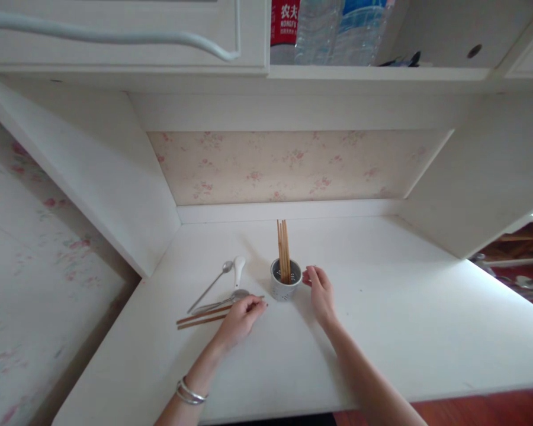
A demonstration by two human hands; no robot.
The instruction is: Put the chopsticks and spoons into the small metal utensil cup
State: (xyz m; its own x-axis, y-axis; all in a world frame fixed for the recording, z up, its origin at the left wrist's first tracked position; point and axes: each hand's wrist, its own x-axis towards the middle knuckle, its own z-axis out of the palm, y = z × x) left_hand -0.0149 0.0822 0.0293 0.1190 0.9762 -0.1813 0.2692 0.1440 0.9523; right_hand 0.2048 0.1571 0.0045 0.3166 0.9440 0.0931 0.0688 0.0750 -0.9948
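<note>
While the left hand (241, 316) is resting with bent fingers over the near-side ends of two loose chopsticks (202, 322), the right hand (323, 296) is poised beside the perforated holder (283, 293), its thumb and fingers drawn in near the rim. At this size I cannot tell whether either hand is clamped on anything. The holder is standing on the desk (382, 307) between the two hands, and the upright chopsticks (283, 248) are rising from it well above both.

Because those sticks are making the holder top-heavy, a nudge from the right hand could probably tip it toward the left hand. Just beyond the left hand, a metal spoon (238, 294) is lying close to the loose pair, so a low sweep could drag it along; the white spoon (238, 272), farther beyond, is running less risk. A loose pinch could also let the two sticks be splaying or rolling.
</note>
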